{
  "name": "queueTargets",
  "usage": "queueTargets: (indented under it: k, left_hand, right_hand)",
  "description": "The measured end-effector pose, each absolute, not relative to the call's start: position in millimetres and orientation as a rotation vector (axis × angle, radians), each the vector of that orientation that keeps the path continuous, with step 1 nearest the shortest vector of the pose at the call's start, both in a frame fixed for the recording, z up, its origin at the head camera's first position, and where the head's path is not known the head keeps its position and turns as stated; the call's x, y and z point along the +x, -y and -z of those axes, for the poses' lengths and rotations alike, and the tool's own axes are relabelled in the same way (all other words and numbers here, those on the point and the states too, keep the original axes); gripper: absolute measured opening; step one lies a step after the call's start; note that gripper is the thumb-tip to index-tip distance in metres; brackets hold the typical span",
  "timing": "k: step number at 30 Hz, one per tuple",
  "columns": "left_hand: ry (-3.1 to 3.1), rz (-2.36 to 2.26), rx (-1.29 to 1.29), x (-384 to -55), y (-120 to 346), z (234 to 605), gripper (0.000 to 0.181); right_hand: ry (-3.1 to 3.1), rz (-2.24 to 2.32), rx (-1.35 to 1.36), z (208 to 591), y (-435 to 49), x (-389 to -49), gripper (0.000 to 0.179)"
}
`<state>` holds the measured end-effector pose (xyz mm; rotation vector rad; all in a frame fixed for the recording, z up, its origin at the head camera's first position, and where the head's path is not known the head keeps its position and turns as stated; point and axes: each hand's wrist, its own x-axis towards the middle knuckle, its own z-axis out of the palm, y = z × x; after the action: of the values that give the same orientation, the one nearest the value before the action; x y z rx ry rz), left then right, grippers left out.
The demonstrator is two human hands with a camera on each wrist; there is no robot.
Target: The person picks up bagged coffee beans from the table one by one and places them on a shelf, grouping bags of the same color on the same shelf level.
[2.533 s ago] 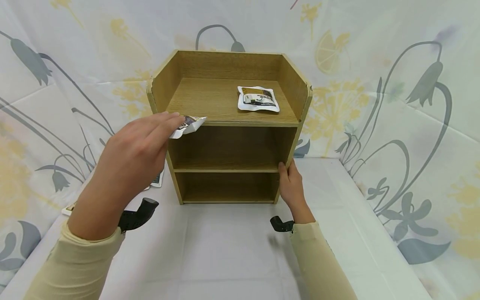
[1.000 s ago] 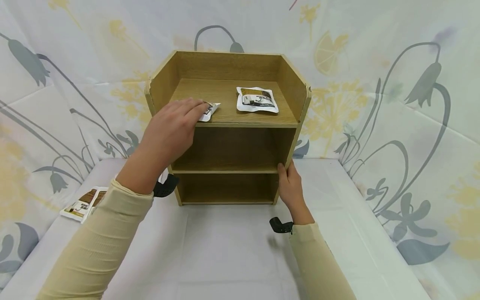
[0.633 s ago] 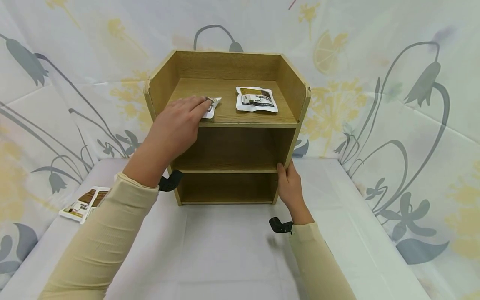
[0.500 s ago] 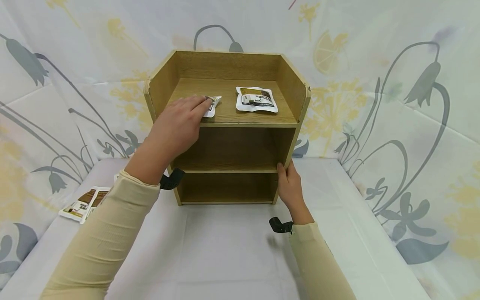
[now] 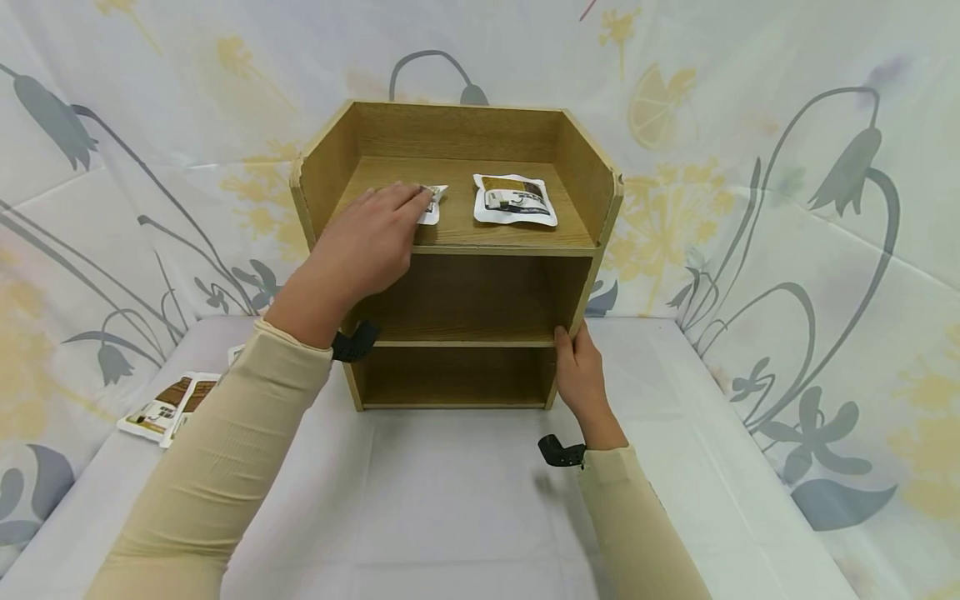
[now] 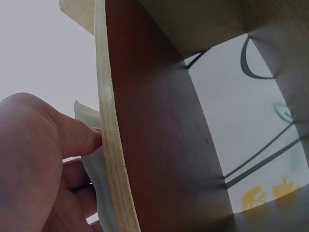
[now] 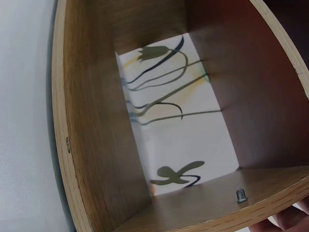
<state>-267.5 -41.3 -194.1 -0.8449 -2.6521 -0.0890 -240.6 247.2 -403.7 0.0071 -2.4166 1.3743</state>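
My left hand [image 5: 378, 237] is over the left part of the top board of a small wooden shelf [image 5: 472, 248]. It pinches a white food pouch [image 5: 431, 215], mostly hidden under the fingers. In the left wrist view the thumb and curled fingers hold the pale pouch [image 6: 99, 169] right at the board's front edge. My right hand [image 5: 581, 373] grips the shelf's right side panel low down, thumb in front; only some of its fingertips [image 7: 289, 217] show in the right wrist view. To the right on the top board lies a second pouch [image 5: 515, 200], flat, with a brown and white print.
Two overlapping pouches with brown prints [image 5: 159, 410] lie on the white table [image 5: 450, 500] at the left, partly behind my sleeve. Another pouch's corner [image 5: 235, 354] peeks out beside it. Floral cloth [image 5: 750, 167] hangs behind the shelf and along both sides.
My left hand has carried the pouch from the shelf's front left up and rightward over the top board, lately a little farther back. The right hand has kept its grip on the side panel.
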Motion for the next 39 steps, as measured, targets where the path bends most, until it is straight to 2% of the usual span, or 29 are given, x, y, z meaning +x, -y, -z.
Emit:
queueTargets:
  k: [21,39]
  left_hand:
    - [2.702,0.083,-0.855,-278,34,193,0.049]
    - [2.545,0.162,-0.882,-265,46,199,0.048]
  right_hand:
    - [2.415,-1.357,0.001,402,-246,-240,0.054]
    - [2.416,-1.356,-0.007,402,-246,-240,0.054]
